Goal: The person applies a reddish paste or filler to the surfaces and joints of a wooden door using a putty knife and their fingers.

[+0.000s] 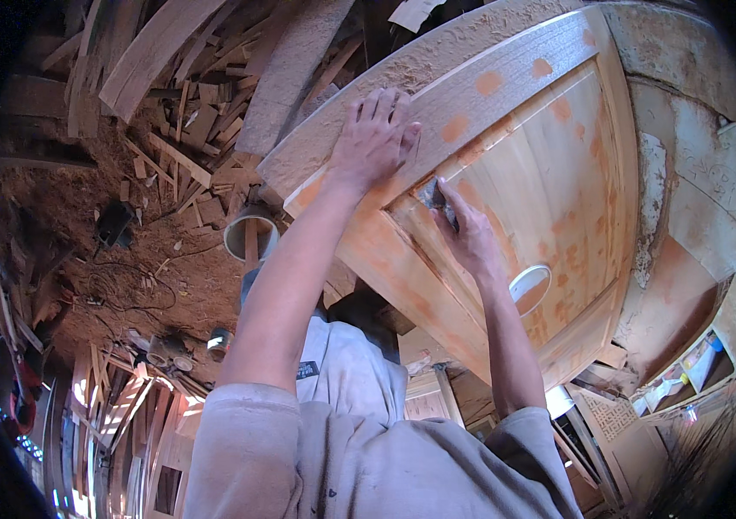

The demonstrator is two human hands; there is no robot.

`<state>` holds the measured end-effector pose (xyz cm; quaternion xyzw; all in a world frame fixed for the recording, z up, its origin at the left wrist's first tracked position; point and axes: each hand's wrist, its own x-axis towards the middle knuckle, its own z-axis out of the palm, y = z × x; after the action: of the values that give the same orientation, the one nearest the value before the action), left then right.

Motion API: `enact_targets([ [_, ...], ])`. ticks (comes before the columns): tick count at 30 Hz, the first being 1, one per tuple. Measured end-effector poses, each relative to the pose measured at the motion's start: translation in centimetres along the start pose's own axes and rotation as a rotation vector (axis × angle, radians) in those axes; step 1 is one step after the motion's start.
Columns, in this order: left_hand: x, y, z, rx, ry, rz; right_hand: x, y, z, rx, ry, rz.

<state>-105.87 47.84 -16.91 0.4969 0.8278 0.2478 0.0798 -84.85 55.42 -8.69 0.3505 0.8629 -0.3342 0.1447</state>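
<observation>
A wooden panelled door lies in front of me, dotted with orange-brown patches on its frame and inner panel. My right hand pinches a small grey, flat piece, its kind unclear, against the inner corner where frame meets panel. Farther left, my left hand lies with fingers stretched over the door's frame near the dusty board behind it; nothing shows in it. A round white-rimmed lid or shallow dish rests on the panel right of my right forearm, with orange-brown colour inside its rim.
A dusty plank runs along the door's far edge. Wood offcuts and sawdust cover the ground at left, near an open pail holding a wooden stick. Leaning boards stand at lower left; an open box sits at right.
</observation>
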Motion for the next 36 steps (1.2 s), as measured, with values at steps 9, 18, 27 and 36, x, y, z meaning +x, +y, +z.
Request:
enact_targets([
  [9,0.0,-0.3,-0.1,0.013,-0.026,0.013,-2.1,-2.5,-1.8,-0.065,-0.037,0.116],
  [18,0.1,0.1,-0.1,0.052,-0.019,0.019,-1.4,-2.0,0.7,-0.075,-0.026,0.109],
  [27,0.2,0.3,-0.4,0.062,-0.012,0.021,-3.7,-0.8,-0.5,0.701,-0.008,0.497],
  [36,0.2,0.3,-0.2,0.073,-0.001,0.023,-2.5,-0.9,1.1,-0.357,0.114,-0.026],
])
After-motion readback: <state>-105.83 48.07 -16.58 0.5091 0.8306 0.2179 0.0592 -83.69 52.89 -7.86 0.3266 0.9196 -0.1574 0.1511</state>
